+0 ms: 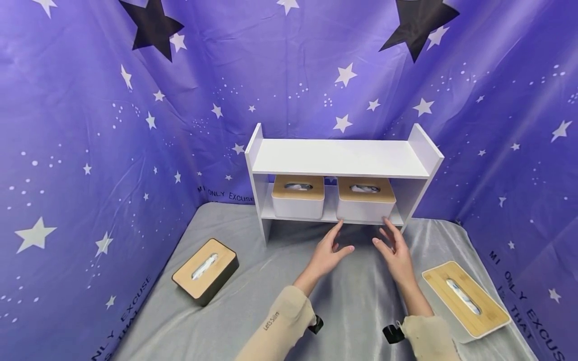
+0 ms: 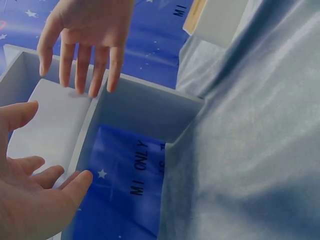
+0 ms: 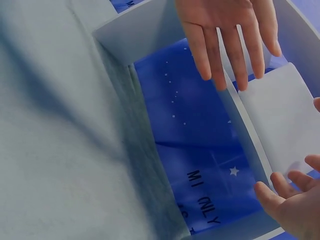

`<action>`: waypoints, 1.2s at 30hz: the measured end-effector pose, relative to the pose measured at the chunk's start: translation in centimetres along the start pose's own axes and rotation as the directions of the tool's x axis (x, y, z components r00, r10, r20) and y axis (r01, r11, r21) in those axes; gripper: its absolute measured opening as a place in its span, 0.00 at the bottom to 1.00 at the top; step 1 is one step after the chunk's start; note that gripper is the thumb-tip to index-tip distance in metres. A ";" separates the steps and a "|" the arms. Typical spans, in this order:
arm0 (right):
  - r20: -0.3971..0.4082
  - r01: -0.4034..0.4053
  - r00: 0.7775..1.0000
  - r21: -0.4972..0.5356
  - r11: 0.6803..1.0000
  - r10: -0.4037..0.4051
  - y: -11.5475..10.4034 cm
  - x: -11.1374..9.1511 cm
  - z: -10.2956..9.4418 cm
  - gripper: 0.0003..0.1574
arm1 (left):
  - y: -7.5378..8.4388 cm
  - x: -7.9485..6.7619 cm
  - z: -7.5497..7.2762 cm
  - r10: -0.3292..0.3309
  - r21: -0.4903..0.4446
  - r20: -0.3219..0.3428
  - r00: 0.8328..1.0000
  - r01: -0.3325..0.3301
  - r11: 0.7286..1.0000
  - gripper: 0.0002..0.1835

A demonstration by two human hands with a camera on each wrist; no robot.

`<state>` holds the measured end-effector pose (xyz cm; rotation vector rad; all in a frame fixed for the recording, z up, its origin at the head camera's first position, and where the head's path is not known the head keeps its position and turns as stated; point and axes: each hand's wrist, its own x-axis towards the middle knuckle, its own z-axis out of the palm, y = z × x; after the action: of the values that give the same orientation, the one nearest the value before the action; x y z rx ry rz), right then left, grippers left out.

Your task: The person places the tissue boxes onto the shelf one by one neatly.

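Both hands reach toward the lower tier of a white two-tier shelf (image 1: pixel 334 156). A white tissue box (image 1: pixel 365 211) with a wooden lid stands on that tier, on the right. My left hand (image 1: pixel 326 255) is at its front left corner, fingers spread and thumb apart. At the front right corner is my right hand (image 1: pixel 398 258), fingers extended, fingertips right at the box's lower edge. The wrist views show the two palms facing each other across the box's plain white front (image 2: pixel 55 117), with nothing held. A similar tissue box (image 1: pixel 298 208) sits beside it on the left.
On the grey cloth (image 1: pixel 253 311), a dark tissue box (image 1: pixel 205 271) with a wooden lid lies to the left. Another white tissue box (image 1: pixel 489 312) with a wooden lid lies to the right, near the right forearm. A purple star-patterned curtain (image 1: pixel 289 80) hangs behind the shelf.
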<state>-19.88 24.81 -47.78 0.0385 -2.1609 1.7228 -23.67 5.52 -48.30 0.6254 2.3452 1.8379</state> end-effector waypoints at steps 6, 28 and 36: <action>0.034 0.010 0.999 0.021 1.000 -0.011 0.3 -0.5 0.4 0.38 | -0.4 -0.4 0.2 0.018 -0.010 0.005 1.000 -0.018 1.000 0.38; 0.163 0.136 0.975 0.103 0.985 -0.152 2.1 -1.7 1.9 0.32 | -2.1 -1.6 -1.0 -0.020 0.019 0.008 1.000 0.020 1.000 0.34; 0.255 0.152 0.951 0.099 0.983 -0.172 3.0 -1.8 2.2 0.33 | -2.7 -1.8 -1.7 -0.031 0.006 0.016 0.999 0.031 0.999 0.31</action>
<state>-19.58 23.11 -51.50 0.4785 -2.1976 1.7898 -23.29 2.78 -50.67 0.5979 2.3381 1.8068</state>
